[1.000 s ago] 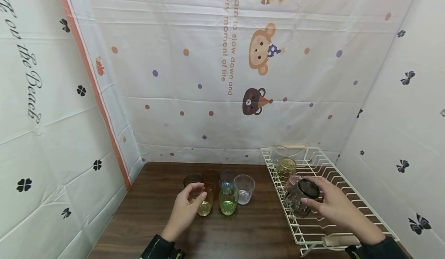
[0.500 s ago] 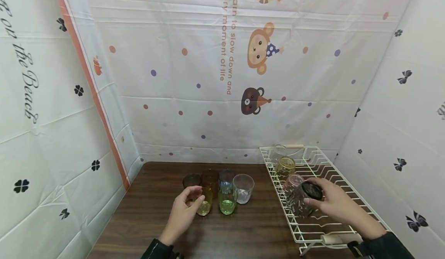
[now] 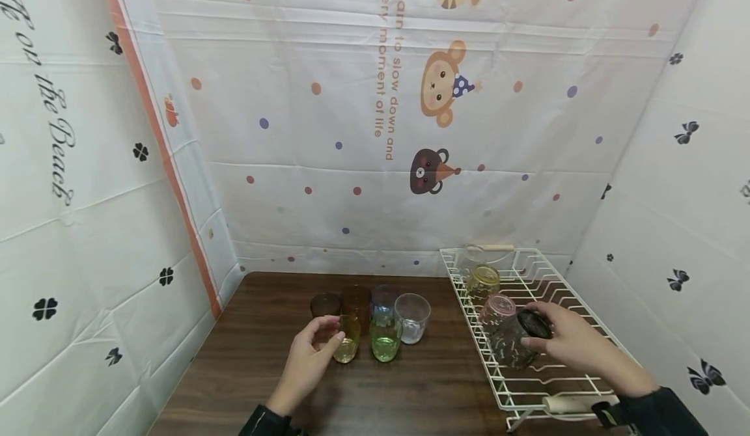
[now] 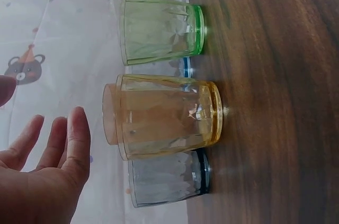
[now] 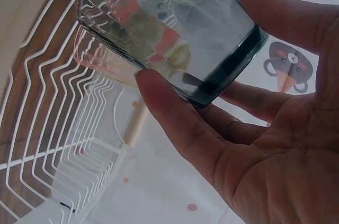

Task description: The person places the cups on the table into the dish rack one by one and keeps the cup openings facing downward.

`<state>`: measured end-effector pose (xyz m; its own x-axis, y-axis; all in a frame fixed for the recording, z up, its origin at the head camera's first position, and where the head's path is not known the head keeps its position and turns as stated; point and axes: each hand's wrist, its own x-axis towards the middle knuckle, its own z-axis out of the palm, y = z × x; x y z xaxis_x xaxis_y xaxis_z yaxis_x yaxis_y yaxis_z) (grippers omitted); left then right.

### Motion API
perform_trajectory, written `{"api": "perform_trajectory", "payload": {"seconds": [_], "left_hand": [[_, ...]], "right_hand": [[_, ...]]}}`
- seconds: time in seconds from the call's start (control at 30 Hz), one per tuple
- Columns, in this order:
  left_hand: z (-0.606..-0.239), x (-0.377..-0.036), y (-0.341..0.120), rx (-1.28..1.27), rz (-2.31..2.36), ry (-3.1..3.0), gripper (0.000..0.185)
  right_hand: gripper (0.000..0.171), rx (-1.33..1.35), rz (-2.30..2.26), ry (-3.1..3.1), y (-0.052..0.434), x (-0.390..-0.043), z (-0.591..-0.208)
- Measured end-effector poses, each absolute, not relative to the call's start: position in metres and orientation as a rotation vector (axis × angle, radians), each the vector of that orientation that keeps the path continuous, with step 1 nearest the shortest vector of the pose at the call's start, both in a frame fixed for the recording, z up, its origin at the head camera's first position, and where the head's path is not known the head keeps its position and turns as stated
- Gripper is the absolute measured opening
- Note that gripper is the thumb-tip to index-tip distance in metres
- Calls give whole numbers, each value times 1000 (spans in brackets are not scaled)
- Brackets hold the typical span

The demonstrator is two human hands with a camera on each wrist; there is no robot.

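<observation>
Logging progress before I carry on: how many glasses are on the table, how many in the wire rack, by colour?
Table:
brown glass: 1
amber glass: 1
blue glass: 1
clear glass: 1
yellow glass: 1
green glass: 1
Rack:
yellow-tinted glass: 1
pink glass: 1
dark grey glass: 1
Total: 9

Our right hand (image 5: 275, 144) grips a dark-based glass (image 5: 169, 33) (fingers (image 5: 175, 123) around its base) above the white wire rack (image 5: 47, 144).
</observation>
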<state>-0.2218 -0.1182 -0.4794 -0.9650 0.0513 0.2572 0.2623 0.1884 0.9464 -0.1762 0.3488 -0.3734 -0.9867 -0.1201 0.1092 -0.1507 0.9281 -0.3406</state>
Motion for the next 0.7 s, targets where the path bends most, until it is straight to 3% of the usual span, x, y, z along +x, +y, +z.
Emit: {"api": "perform_trajectory", "payload": {"seconds": [0.7], "left_hand": [[-484, -216, -120, -310, -1866, -2324, 33]], "right_hand": [[61, 255, 545, -3128, 341, -191, -381]]}}
